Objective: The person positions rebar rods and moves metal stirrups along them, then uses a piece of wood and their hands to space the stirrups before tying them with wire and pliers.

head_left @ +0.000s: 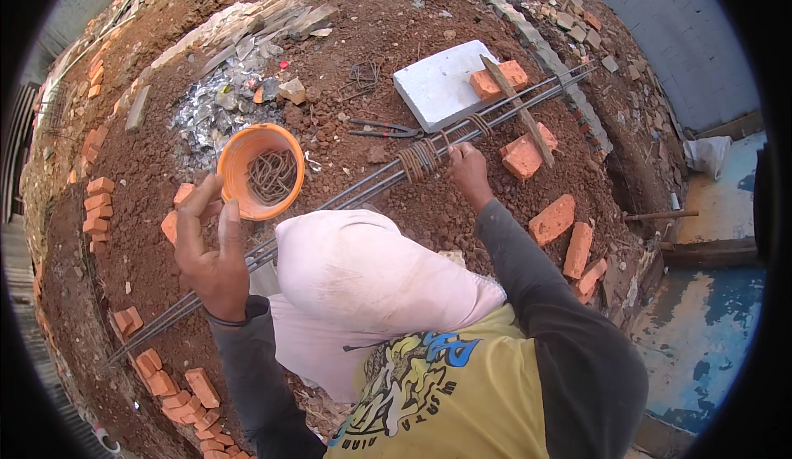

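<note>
My left hand (213,249) is raised beside an orange bucket (235,158), its thumb and fingers apart with nothing visible between them. Bent, rusty steel pieces (272,176) lie inside the bucket. Long steel reinforcing bars (363,193) run diagonally past my knees. A bunch of rusty steel stirrups (419,160) hangs around the bars. My right hand (469,172) is closed at the bars, on a single stirrup (446,139) just right of the bunch; its fingertips are partly hidden. Dark long-handled pincers (385,128) lie on the soil behind the bars.
A pale block (437,84) and bricks (521,155) sit by the bars, with a wooden stick (520,112) across them. Loose bricks (553,218) lie at right; more bricks (202,386) are piled at lower left. Ash and rubbish (219,104) lie behind the bucket.
</note>
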Demonstrator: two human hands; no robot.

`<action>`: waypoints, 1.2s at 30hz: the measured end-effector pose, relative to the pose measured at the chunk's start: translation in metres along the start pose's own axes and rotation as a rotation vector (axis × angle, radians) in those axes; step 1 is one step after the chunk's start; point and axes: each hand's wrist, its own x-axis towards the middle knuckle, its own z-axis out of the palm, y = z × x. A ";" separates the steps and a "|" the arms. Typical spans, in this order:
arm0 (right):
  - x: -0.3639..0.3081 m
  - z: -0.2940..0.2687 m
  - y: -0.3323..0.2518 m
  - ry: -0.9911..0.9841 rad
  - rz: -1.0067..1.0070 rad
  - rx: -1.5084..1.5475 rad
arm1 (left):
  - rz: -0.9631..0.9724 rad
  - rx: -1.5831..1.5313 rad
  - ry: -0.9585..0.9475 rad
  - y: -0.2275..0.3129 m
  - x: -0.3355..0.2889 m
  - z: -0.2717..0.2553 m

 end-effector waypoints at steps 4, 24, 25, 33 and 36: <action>0.001 0.000 -0.025 0.150 -0.180 -0.198 | -0.251 0.116 -0.190 -0.093 -0.039 0.035; 0.097 -0.212 -0.004 -0.398 0.137 -0.796 | -0.644 0.258 -0.085 -0.137 -0.026 -0.118; 0.070 -0.215 -0.012 -0.441 0.135 -0.803 | -0.678 0.264 -0.106 -0.115 -0.035 -0.124; -0.034 -0.265 -0.126 -0.730 0.374 -0.666 | -0.985 -0.097 -0.153 0.042 -0.094 -0.100; -0.014 -0.271 -0.100 -0.728 0.254 -0.745 | -0.909 -0.130 -0.277 0.071 -0.080 -0.066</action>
